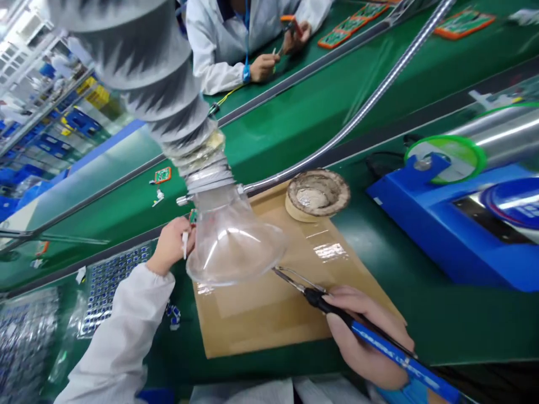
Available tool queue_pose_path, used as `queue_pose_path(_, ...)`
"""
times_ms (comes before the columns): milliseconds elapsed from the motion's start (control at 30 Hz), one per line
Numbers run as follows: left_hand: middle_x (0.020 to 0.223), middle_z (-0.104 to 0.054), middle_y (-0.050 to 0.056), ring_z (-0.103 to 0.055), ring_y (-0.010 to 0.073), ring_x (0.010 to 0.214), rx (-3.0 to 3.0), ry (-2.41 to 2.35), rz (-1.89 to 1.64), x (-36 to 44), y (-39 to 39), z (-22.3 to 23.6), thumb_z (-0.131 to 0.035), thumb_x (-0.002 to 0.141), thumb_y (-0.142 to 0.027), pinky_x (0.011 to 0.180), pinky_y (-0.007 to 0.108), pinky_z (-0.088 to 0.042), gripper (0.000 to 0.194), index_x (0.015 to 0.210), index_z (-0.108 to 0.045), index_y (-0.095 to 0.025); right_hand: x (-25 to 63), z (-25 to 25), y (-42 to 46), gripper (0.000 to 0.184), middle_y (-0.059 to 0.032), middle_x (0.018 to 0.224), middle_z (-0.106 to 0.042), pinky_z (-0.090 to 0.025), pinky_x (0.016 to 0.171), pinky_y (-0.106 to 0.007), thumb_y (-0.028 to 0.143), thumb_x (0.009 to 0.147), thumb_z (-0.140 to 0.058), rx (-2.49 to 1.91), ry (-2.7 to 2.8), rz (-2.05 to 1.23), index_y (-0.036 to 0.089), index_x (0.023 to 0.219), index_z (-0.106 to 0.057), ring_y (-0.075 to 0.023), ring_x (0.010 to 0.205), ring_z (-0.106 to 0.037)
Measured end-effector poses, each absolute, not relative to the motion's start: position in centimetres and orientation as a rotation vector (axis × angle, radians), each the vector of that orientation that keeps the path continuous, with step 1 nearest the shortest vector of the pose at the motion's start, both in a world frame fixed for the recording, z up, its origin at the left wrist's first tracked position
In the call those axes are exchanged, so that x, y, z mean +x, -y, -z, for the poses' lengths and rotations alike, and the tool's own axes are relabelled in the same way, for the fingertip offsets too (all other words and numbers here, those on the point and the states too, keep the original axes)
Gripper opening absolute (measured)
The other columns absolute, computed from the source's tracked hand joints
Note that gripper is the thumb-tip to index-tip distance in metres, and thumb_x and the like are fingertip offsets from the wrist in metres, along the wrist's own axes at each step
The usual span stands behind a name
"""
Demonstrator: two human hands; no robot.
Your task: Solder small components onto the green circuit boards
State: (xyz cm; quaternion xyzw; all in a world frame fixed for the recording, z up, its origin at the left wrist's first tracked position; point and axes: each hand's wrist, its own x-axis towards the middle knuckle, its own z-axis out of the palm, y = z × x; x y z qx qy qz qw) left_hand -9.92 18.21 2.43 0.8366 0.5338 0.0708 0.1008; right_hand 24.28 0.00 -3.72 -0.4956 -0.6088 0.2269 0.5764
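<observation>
My right hand (pixel 368 336) is closed round a blue-handled soldering iron (pixel 379 342). Its metal tip reaches under the clear funnel hood (pixel 231 241), above a brown cardboard mat (pixel 269 308). My left hand (pixel 170 246), in a white sleeve, is pinched on a small white part beside the hood. A small green board shows just behind its fingers, partly hidden by the hood. The hood hangs from a grey ribbed hose (pixel 143 62).
A round tip-cleaning pot (pixel 318 195) stands at the mat's far corner. A blue machine (pixel 446 224) with a green-rimmed spool sits at the right. Trays of small blue parts (pixel 107 283) lie at the left. A person in a white coat (pixel 236 39) works across the green bench.
</observation>
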Motion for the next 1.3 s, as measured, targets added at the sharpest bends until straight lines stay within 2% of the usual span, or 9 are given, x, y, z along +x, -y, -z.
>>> queue_pose_path(167, 0.082, -0.069, 0.006, -0.064, 0.0194, 0.083, 2.561, -1.209, -0.279, -11.0, -9.8, -0.2, -0.058, 0.090, -0.024, 0.077, 0.031, -0.050, 0.018, 0.074, -0.064, -0.019, 23.4, 4.7, 0.8, 0.010, -0.0027, 0.086, -0.075, -0.061, 0.070, -0.031, 0.022, 0.085, -0.071, -1.287, 1.414, -0.393, 0.025, 0.095, -0.070, -0.0213, 0.076, -0.074)
queue_pose_path(233, 0.106, -0.072, 0.009, -0.065, 0.0215, 0.102, 2.625, -1.087, -0.254, -10.1, -8.0, 0.4, -0.057, 0.091, -0.017, 0.090, 0.034, -0.050, 0.013, 0.091, -0.070, -0.019, 22.8, 4.7, 1.1, 0.009, -0.0039, 0.087, -0.076, -0.060, 0.071, -0.032, 0.029, 0.087, -0.071, -1.376, 1.397, -0.355, 0.025, 0.094, -0.071, -0.0225, 0.077, -0.074)
queue_pose_path(333, 0.137, -0.063, 0.011, -0.059, 0.0247, 0.122, 2.697, -1.112, -0.262, -10.8, -6.6, 0.1, -0.049, 0.091, -0.007, 0.101, 0.041, -0.046, 0.039, 0.120, -0.070, -0.023, 21.3, 4.6, 1.5, 0.020, -0.0051, 0.088, -0.077, -0.058, 0.071, -0.034, 0.041, 0.090, -0.069, -1.437, 1.406, -0.461, 0.024, 0.101, -0.071, -0.0234, 0.076, -0.075)
queue_pose_path(500, 0.104, -0.073, 0.006, -0.066, 0.0207, 0.097, 2.445, -1.622, -0.347, -16.0, -3.5, -2.4, -0.049, 0.095, -0.010, 0.089, 0.038, -0.048, 0.027, 0.103, -0.073, -0.020, 18.4, 4.8, 1.4, 0.032, -0.0050, 0.105, -0.079, -0.060, 0.087, -0.037, 0.044, 0.098, -0.060, -1.292, 1.608, -0.797, 0.027, 0.125, -0.060, -0.0248, 0.100, -0.076)
queue_pose_path(633, 0.090, -0.071, 0.003, -0.065, 0.0201, 0.090, 2.297, -1.640, -0.144, -17.3, 0.0, -3.4, -0.060, 0.093, -0.018, 0.086, 0.036, -0.048, 0.012, 0.090, -0.071, -0.021, 17.1, 5.7, 1.0, 0.037, -0.0073, 0.124, -0.074, -0.059, 0.091, -0.040, 0.046, 0.100, -0.054, -1.246, 1.831, -0.792, 0.028, 0.133, -0.056, -0.0270, 0.112, -0.071)
queue_pose_path(900, 0.099, -0.069, 0.007, -0.062, 0.0258, 0.098, 2.157, -2.056, -0.162, -16.0, 0.3, -0.9, -0.069, 0.089, -0.026, 0.089, 0.043, -0.046, 0.008, 0.094, -0.072, -0.019, 16.7, 6.6, 0.8, 0.037, -0.0083, 0.118, -0.074, -0.056, 0.093, -0.043, 0.048, 0.101, -0.050, -1.270, 1.930, -0.615, 0.026, 0.130, -0.058, -0.0279, 0.106, -0.070)
queue_pose_path(1100, 0.091, -0.074, 0.004, -0.064, 0.0229, 0.093, 1.977, -1.932, -0.463, -15.8, -0.3, -1.0, -0.067, 0.086, -0.022, 0.099, 0.046, -0.046, 0.013, 0.074, -0.071, -0.020, 17.1, 5.9, 0.9, 0.034, -0.0080, 0.112, -0.076, -0.055, 0.094, -0.043, 0.042, 0.101, -0.051, -1.266, 1.943, -0.558, 0.025, 0.130, -0.058, -0.0256, 0.096, -0.073)
queue_pose_path(1200, 0.092, -0.077, 0.005, -0.069, 0.0205, 0.090, 1.716, -1.759, -0.720, -13.5, 0.4, -1.9, -0.069, 0.085, -0.028, 0.088, 0.037, -0.053, 0.011, 0.080, -0.072, -0.019, 17.4, 5.2, 1.1, 0.031, -0.0079, 0.109, -0.077, -0.056, 0.092, -0.045, 0.040, 0.099, -0.055, -1.248, 1.891, -0.563, 0.025, 0.127, -0.060, -0.0261, 0.094, -0.074)
queue_pose_path(1300, 0.077, -0.076, 0.005, -0.068, 0.0173, 0.072, 1.514, -1.561, -0.748, -9.6, 0.9, -2.3, -0.072, 0.083, -0.032, 0.071, 0.030, -0.053, 0.016, 0.077, -0.072, -0.018, 17.0, 3.9, 1.8, 0.029, -0.0080, 0.115, -0.076, -0.056, 0.097, -0.045, 0.036, 0.098, -0.059, -1.229, 1.722, -0.687, 0.026, 0.126, -0.059, -0.0268, 0.108, -0.072)
